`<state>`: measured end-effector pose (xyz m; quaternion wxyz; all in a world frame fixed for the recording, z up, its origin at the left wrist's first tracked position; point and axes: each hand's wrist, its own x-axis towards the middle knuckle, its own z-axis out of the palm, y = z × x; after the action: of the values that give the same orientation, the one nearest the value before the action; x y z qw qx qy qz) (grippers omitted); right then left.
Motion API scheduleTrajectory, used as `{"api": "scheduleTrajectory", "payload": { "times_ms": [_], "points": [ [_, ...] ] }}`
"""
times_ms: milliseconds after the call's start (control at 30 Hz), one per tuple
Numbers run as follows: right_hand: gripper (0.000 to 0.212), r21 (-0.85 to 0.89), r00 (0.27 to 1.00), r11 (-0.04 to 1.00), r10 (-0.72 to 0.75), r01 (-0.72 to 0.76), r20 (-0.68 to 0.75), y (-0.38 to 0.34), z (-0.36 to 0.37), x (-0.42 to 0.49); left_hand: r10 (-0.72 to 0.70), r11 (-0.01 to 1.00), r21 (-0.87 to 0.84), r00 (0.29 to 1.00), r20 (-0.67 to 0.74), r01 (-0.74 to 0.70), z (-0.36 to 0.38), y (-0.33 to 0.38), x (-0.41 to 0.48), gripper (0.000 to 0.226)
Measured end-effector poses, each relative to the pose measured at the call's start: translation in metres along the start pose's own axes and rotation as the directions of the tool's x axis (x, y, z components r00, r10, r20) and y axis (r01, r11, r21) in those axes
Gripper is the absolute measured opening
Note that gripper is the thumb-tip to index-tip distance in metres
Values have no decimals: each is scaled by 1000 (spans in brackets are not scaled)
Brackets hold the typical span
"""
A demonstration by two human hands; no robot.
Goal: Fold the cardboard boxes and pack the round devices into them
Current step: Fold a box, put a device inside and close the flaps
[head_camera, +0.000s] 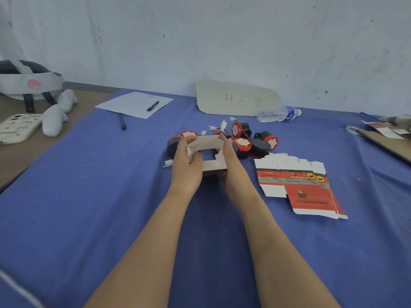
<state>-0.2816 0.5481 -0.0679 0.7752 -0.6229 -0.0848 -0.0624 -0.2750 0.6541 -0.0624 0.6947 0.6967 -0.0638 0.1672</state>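
Gripping a half-folded cardboard box (208,150) from either side, left hand (185,162) and right hand (231,161) curl round it before the round devices (242,144).

Round devices (242,142) were heaped in the middle of the surface (89,207) with flat boxes (307,187) near on their right, but the near left side had wide room.

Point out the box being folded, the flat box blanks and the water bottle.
box being folded (207,142): head view, upper inner panel.
flat box blanks (309,196): head view, red printed panel.
water bottle (272,114): head view, clear body.
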Motion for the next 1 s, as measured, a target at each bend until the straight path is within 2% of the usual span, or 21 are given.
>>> {"api": "scheduleTrajectory", "payload": {
  "times_ms": [67, 133, 167, 233, 367, 500, 567, 633, 767, 800, 900, 1000],
  "points": [
    [50, 62, 998, 996, 67, -68, 18, -3, -2, 0, -30, 999, -24, 1000, 0, 30, -2, 0, 1, 37],
    [27, -25, 997, 997, 78, -78, -22, -2, -2, 1, -41, 999, -34, 999, 5, 41, -2, 0, 1, 40],
    [24, -24, 995, 996, 83, -85, -47, 0, -4, 1, -40, 999, -31, 999, 13, 40, -2, 0, 1, 41],
    [27, -51, 996, 996, 64, -68, -63, 1, -4, 2, -45, 999, -28, 998, 36, 46, -1, 2, -1, 42],
    [30, -361, 979, 927, -159, 104, -127, 1, -1, 0, -58, 994, -84, 995, 84, 65, 4, 8, -5, 39],
    [30, -350, 971, 930, -178, 112, -162, 0, -2, -1, -179, 946, -250, 975, 129, 206, 7, 16, -7, 26],
    [27, -367, 974, 924, -175, 110, -147, -2, -3, 1, -158, 963, -199, 980, 119, 180, 9, 16, -7, 31],
    [26, -374, 976, 922, -167, 103, -143, -3, -4, 0, -82, 989, -118, 993, 86, 92, 10, 13, -7, 15],
    [24, -304, 978, 949, -133, 79, -161, -8, 0, -2, -33, 999, -34, 992, 119, 37, 8, 8, -7, 3],
    [23, -259, 979, 964, -112, 65, -169, -9, 0, -2, -24, 999, -24, 991, 132, 27, 8, 6, -8, 7],
    [25, -87, 983, 996, -26, 11, -181, -11, -2, -4, 40, 999, 25, 991, 130, -43, 8, 2, -9, 38],
    [37, 54, 984, 998, 54, -45, -172, -13, -6, -3, 105, 990, 87, 989, 105, -114, 7, -2, -8, 50]
  ]
}}
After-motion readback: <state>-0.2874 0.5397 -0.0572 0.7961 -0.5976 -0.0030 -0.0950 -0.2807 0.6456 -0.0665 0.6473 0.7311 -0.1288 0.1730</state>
